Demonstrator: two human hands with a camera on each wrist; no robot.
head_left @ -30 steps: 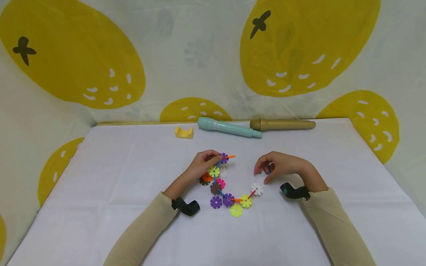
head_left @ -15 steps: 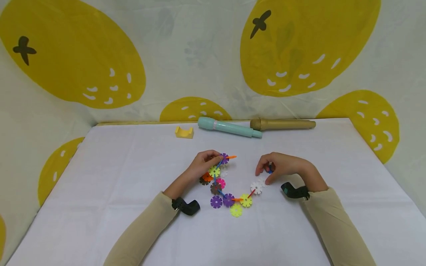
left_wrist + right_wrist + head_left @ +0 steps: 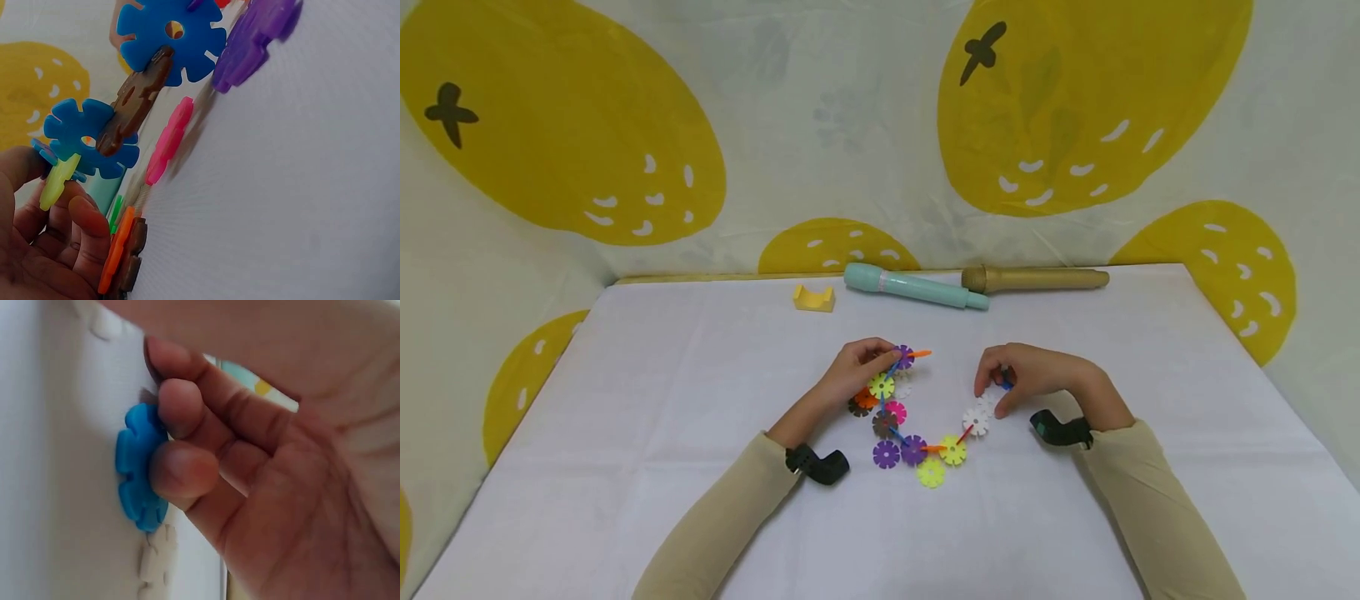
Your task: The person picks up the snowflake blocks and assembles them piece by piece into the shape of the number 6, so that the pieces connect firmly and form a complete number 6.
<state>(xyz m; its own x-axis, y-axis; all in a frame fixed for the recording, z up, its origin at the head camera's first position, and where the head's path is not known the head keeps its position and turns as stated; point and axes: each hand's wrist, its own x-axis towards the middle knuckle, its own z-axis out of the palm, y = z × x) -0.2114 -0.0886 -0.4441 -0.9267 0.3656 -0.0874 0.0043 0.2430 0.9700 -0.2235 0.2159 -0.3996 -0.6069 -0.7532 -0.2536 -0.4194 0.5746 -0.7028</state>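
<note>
My left hand (image 3: 861, 362) pinches the far left end of a curved chain of slotted, flower-shaped building discs, near a purple disc (image 3: 903, 357) with an orange one upright beside it. In the left wrist view a yellow disc (image 3: 59, 181) and a blue disc (image 3: 122, 153) sit by those fingers. At the chain's other end is a white disc (image 3: 977, 422). My right hand (image 3: 1033, 367) is bent over a separate blue disc (image 3: 140, 469), its fingertips curled against it. Thumb and index finger lie close to more white discs (image 3: 987, 402); whether they touch is hard to tell.
Loose discs lie about the chain: purple (image 3: 886, 454), yellow (image 3: 931, 472), pink (image 3: 896, 412), orange (image 3: 866, 398) and brown. Along the back edge are a teal microphone-shaped stick (image 3: 917, 287), a gold one (image 3: 1037, 279) and a small yellow block (image 3: 814, 298). White cloth (image 3: 700, 358) covers the table.
The blue disc beneath my right fingers has shifted slightly left. The chain's white end has crept a little toward the far side. My left hand stays almost still.
</note>
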